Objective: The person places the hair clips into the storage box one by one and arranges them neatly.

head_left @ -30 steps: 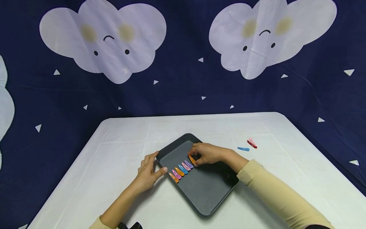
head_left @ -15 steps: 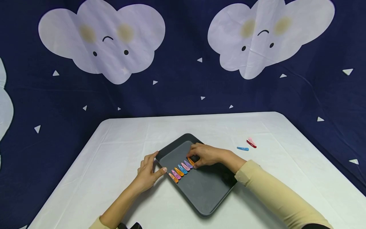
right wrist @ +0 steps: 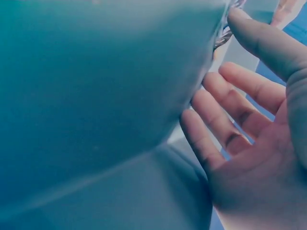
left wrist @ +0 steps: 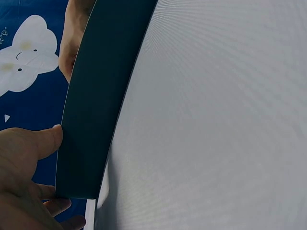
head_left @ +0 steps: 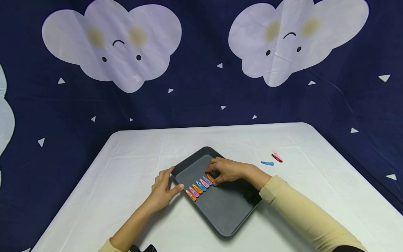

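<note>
A dark grey tray (head_left: 226,213) lies turned at an angle, with a slanting row of colourful hair clips (head_left: 197,189) inside it. At the row's upper right end, my right hand (head_left: 229,169) pinches an orange clip (head_left: 210,177) between thumb and fingers, low over the tray floor. My left hand (head_left: 162,191) rests against the tray's left corner, its thumb on the rim and its fingers fairly straight. The left wrist view has the left hand (left wrist: 24,167) touching the tray wall (left wrist: 98,105). In the right wrist view the clip is barely visible by the right hand (right wrist: 259,139).
Right of the tray, a blue clip (head_left: 267,163), a red clip (head_left: 276,158) and a pink clip (head_left: 276,153) lie on the white table (head_left: 141,150). Behind stands a dark blue cloth (head_left: 201,108) with clouds.
My right hand has shifted slightly left and down with the orange clip, bringing it closer to the purple clip in the row. The left hand stays at the tray corner.
</note>
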Demonstrator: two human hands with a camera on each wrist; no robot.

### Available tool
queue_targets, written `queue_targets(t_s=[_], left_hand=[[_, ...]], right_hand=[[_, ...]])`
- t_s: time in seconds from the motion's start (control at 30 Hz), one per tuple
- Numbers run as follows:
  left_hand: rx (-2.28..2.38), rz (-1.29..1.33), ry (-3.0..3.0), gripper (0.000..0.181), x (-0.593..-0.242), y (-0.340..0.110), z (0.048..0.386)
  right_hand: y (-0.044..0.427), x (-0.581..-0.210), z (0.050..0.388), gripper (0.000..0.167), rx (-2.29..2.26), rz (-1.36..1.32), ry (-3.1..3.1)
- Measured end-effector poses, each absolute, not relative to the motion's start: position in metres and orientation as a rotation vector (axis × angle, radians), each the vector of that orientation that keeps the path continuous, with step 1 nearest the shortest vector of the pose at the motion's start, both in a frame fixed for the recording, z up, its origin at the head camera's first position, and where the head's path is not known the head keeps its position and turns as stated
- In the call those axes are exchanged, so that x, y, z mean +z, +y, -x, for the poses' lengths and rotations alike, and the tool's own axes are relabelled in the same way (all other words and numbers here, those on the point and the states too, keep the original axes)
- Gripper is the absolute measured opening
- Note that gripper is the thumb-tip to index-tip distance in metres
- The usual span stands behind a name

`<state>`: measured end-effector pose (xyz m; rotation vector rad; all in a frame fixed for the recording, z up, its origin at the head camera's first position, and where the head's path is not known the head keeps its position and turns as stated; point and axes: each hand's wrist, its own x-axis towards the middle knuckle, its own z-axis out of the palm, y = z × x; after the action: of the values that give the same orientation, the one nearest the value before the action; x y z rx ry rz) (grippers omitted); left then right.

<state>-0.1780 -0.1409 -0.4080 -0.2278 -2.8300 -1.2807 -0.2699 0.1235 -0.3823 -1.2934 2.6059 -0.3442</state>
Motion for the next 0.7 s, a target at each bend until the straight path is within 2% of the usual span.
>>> queue_targets(t_s=[0.33, 0.7], left_hand=[[-1.287, 0.224, -2.828, 0.076, -0.409, -0.141, 0.179], [-1.281, 0.233, -2.832, 0.075, -0.408, -0.141, 0.178]], right_hand=[[0.137, -0.362, 0.270, 0.047, -0.530, 1.296, 2.620], [0.185, -0.334, 0.276, 0.047, -0.725, 1.173, 2.816]])
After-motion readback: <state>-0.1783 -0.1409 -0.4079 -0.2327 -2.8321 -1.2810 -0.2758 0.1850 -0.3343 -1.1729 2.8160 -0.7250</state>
